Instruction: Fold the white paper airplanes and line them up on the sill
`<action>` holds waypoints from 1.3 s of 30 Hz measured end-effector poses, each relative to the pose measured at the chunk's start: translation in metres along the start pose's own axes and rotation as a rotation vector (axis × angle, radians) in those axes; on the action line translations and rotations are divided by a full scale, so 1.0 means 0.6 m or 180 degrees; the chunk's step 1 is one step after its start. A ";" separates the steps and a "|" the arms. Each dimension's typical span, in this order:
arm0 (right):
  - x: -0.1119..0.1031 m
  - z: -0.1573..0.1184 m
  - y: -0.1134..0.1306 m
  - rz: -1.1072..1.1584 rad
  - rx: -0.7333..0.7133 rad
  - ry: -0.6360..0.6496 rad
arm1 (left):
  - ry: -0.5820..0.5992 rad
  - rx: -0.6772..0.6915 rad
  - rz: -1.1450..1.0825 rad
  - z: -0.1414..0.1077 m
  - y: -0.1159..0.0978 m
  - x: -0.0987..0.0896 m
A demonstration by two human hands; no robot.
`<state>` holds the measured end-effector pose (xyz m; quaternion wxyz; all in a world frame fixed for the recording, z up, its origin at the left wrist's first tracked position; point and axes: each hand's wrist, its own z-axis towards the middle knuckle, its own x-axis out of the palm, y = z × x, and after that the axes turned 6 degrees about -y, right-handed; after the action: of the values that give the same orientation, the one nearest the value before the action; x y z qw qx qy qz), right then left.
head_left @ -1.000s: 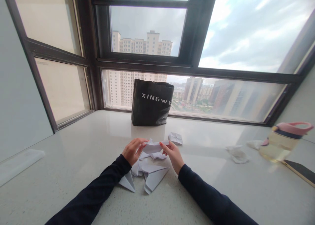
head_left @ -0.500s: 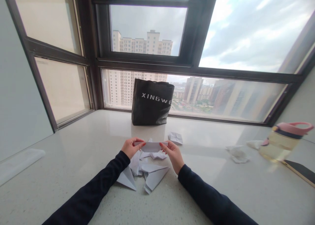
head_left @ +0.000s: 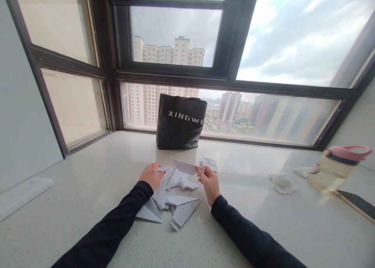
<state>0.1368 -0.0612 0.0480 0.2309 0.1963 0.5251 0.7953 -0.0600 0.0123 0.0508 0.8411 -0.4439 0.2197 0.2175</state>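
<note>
My right hand [head_left: 209,184] pinches the right end of a narrow folded paper strip [head_left: 185,166], whose other end is free and tilts up to the left. At the left edge of a pile of folded white paper pieces is my left hand [head_left: 150,177], its thumb and curled fingers apart. Those fingertips are at a folded paper piece [head_left: 164,174]; part of the contact is hidden. Between my forearms lie more pointed pieces, among them a folded paper [head_left: 186,211] near the front and a paper triangle [head_left: 149,212] beside my left sleeve.
A square folded paper [head_left: 209,163] lies behind my right hand. The black bag [head_left: 181,123] stands by the window. To the right are crumpled tissue [head_left: 283,183], a bottle with a pink lid [head_left: 334,172] and a phone [head_left: 359,202]. A white, elongated object [head_left: 26,195] lies far left.
My left hand has let go of the strip and moved slightly left and down to the pile. The strip now hangs from my right hand alone, its left end raised.
</note>
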 end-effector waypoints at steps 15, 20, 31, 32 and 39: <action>0.009 -0.014 0.021 0.0396 -0.0043 0.0244 | -0.0310 -0.0192 -0.0439 0.016 -0.013 -0.017; 0.024 -0.041 0.038 0.0273 -0.0091 0.0792 | -0.0431 -0.0682 -0.2001 0.020 -0.008 -0.005; 0.028 -0.042 0.008 -0.0304 -0.0018 0.0758 | 0.0553 -0.0995 -0.2688 -0.001 -0.024 0.007; 0.027 -0.040 0.005 -0.0339 -0.0040 0.0744 | 0.0584 -0.1036 -0.2733 -0.002 -0.025 0.006; 0.026 -0.038 0.002 -0.0331 0.0124 0.0921 | 0.0549 -0.1356 -0.3111 -0.002 -0.033 -0.004</action>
<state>0.1111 -0.0696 0.0417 0.1898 0.0566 0.5776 0.7919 -0.0509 0.0006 0.0645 0.7145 -0.6714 0.0070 -0.1967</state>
